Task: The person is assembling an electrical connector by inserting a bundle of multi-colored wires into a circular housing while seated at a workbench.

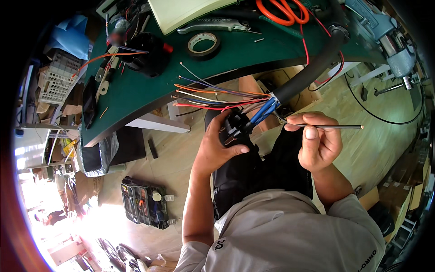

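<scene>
My left hand (217, 147) is curled round a black plastic connector (236, 122) above my lap, its thumb reaching across below. Several blue wires (266, 111) run into that connector from the end of a thick black cable (312, 65). Loose coloured wires (222, 94), orange, white, red and purple with bare copper tips, fan out leftward from the same cable end. To the right, my right hand (321, 141) pinches a black wire (344, 126) between thumb and fingers. Its bare end points right.
A green workbench (158, 81) curves ahead of me, bearing black tape (203, 46), a utility knife (215, 25), an open notebook (181, 13) and orange-handled scissors (285, 11). A blue-grey vise (392, 43) stands at the right. An open toolbox (145, 202) lies on the floor.
</scene>
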Motion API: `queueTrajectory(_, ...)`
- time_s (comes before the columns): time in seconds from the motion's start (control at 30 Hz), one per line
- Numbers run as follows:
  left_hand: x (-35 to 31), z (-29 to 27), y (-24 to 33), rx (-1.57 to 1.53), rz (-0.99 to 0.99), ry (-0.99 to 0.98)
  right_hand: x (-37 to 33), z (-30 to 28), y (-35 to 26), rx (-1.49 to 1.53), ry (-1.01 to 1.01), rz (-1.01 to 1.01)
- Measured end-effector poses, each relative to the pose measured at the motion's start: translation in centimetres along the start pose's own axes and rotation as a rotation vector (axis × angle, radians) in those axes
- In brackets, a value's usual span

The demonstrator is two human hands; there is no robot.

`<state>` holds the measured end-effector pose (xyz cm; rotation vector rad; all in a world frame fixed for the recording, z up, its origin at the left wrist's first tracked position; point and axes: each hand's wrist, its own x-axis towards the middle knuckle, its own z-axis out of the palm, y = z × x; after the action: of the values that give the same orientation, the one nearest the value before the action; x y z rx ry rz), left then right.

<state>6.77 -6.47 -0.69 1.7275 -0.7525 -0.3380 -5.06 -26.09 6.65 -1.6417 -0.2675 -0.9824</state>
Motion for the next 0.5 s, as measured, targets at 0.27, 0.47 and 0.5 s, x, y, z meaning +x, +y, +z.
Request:
queueTrajectory(0.27,1.7,1.1,2.4,0.069,-0.146,0.000,0.5,-0.2,-0.3,-0.068,-0.039,-0.011)
queueTrajectory(0.47,1.4,0.9,3.8,0.016,-0.174,0.001,-0.1,-0.4,-1.4,-0.202,-0.088,-0.037)
queueTrajectory(0.5,1.3,0.8,4.0,0.019,-0.174,-0.001,-0.3,-0.5,-1.6,-0.229,-0.118,-0.045)
